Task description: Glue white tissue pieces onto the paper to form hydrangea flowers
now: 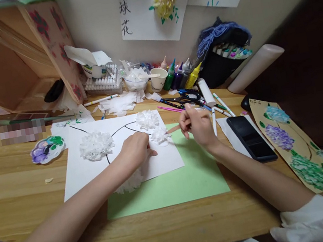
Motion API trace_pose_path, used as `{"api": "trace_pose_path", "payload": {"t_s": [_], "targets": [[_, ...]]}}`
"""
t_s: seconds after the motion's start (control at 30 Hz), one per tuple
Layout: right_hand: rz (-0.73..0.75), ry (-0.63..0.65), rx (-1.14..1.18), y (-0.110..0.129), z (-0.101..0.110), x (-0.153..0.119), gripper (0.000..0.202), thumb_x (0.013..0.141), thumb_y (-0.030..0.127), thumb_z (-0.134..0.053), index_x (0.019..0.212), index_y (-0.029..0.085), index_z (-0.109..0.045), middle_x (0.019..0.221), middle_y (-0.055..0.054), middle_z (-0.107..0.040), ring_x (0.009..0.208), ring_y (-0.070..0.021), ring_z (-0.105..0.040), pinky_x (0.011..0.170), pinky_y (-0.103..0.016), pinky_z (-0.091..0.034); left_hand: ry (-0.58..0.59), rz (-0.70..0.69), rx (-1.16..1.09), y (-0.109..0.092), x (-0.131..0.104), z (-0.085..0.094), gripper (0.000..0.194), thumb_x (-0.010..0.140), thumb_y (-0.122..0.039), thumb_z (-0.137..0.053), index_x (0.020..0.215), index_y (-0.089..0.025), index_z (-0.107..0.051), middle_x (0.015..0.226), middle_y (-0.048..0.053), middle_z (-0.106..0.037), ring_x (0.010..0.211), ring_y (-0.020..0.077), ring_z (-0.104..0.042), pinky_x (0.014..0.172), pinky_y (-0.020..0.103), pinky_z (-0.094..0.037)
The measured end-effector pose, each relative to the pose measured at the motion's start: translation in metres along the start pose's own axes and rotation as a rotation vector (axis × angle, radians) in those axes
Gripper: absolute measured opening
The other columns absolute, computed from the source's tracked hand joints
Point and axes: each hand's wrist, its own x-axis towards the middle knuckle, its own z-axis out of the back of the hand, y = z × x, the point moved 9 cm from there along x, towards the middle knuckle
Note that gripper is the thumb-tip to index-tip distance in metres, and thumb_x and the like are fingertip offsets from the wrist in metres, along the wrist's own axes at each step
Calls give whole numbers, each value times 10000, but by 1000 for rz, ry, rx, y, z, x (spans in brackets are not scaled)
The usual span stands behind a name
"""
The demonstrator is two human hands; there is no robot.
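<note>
On the desk lies a white sheet of paper [165, 160] with dark drawn stems and several ruffled white paper flowers. My left hand [135, 149] rests low over the sheet, fingers curled under and thumb sticking out; what the fingertips hold, if anything, is hidden. In my right hand [199, 125] a thin brownish stick [174, 128] is pinched, its tip at the small white paper flower [159, 135] on the right. Above that one sits another flower [147, 119], and a larger flower [96, 145] is on the left. My left forearm partly covers a lower flower [130, 182].
Green paper [168, 195] lies beneath the sheet. Behind are a plastic bowl [136, 81] of paper scraps, a paper cup [158, 79], paint bottles [177, 77] and scissors [191, 98]. A phone [251, 138] and a flower picture [301, 142] lie right, a paint palette [47, 149] left.
</note>
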Motion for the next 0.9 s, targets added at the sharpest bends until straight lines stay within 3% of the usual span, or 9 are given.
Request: {"api": "trace_pose_path", "payload": {"t_s": [0.1, 0.23, 0.37, 0.43, 0.5, 0.67, 0.9], "targets": [[51, -40, 66, -3, 12, -9, 505, 883, 486, -384, 502, 178, -504, 428, 21, -472, 364, -73, -417, 387, -229, -288, 23, 3, -29, -1, -5, 5, 196, 669, -352, -687, 718, -163, -677, 757, 92, -678, 718, 221, -614, 580, 271, -396], [9, -111, 220, -35, 20, -12, 461, 883, 466, -369, 541, 193, -514, 428, 18, -477, 391, -93, -419, 411, -239, -306, 30, -30, -132, 12, -4, 24, 110, 710, -272, -634, 723, -174, -682, 765, 61, -691, 724, 185, -614, 594, 246, -411], [-87, -128, 334, -63, 15, -11, 461, 874, 473, -358, 534, 196, -497, 429, 25, -457, 380, -88, -410, 403, -228, -315, -319, 177, -12, 71, 15, 73, 184, 809, -223, -497, 848, -158, -665, 913, 79, -681, 854, 198, -601, 694, 268, -429], [-116, -130, 351, -69, 14, -11, 462, 866, 482, -361, 532, 192, -494, 429, 27, -452, 376, -81, -403, 404, -220, -315, -419, 260, 98, 93, 27, 87, 204, 806, -223, -509, 940, -138, -637, 977, 102, -656, 911, 218, -587, 729, 289, -435], [-128, -131, 357, -71, 13, -11, 465, 856, 491, -367, 528, 188, -498, 424, 26, -447, 376, -76, -397, 405, -216, -307, -451, 239, 185, 101, 42, 93, 242, 803, -253, -526, 993, -131, -612, 1041, 116, -624, 963, 233, -570, 749, 302, -438], [-146, -139, 378, -74, 15, -10, 464, 845, 501, -378, 526, 187, -502, 417, 24, -450, 381, -75, -393, 412, -213, -299, -432, 130, 345, 95, 67, 92, 223, 794, -201, -483, 945, -122, -628, 1012, 136, -624, 973, 244, -568, 769, 311, -430], [-147, -143, 395, -73, 14, -11, 474, 837, 515, -382, 517, 185, -497, 412, 25, -448, 368, -73, -398, 400, -214, -300, -407, 115, 361, 97, 74, 91, 242, 760, -138, -441, 851, -119, -665, 904, 144, -666, 888, 247, -610, 730, 312, -432]]}}
